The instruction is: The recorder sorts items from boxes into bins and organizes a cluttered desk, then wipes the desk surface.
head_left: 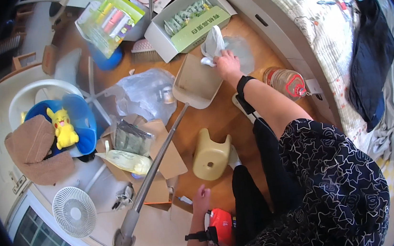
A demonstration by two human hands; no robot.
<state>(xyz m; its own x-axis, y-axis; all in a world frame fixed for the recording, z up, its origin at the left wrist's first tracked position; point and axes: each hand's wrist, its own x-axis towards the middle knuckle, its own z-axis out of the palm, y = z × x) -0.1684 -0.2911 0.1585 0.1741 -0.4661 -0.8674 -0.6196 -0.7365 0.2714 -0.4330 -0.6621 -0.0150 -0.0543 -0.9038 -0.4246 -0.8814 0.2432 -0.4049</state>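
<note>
Visibly, right fingers pinch crumpled white plastic; whether blurred left fingers spread, I cannot tell.

- Black band around the wrist, just behind the right hand
- Black strap around the forearm behind the left hand
- Loose black short-sleeved shirt, white star outlines, sleeve well behind the right hand
- Plain black trousers right of the left hand
</note>
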